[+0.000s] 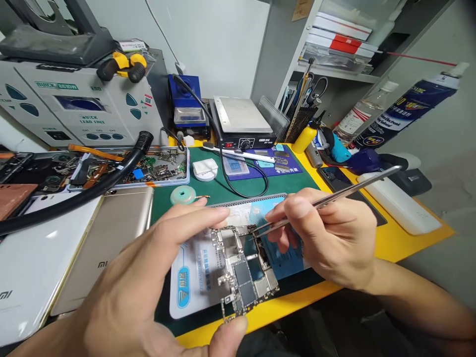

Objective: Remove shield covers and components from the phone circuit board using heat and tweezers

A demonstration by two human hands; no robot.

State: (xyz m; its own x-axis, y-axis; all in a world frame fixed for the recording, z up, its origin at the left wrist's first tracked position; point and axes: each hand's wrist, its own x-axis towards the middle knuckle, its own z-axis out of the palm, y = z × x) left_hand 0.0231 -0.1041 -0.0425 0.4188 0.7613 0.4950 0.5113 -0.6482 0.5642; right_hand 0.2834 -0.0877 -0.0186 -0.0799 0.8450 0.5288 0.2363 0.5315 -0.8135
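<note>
A phone circuit board (243,280) with metal shields and dark chips is held up at a tilt between the thumb and fingers of my left hand (148,267). My right hand (320,233) is closed round a pair of metal tweezers (345,191). The tweezer tips meet the upper right part of the board, near a small dark piece; whether they pinch it I cannot tell. Below the board lies a blue and white printed mat (193,297), partly hidden by the board and my hands.
Phones, including a gold phone back (111,238), lie at left under a black hose (122,171). Behind are a hot air station (85,109), a heating plate (241,116) and a tray of boards (159,166). A yellow bottle (307,134) and spray can (409,109) stand right.
</note>
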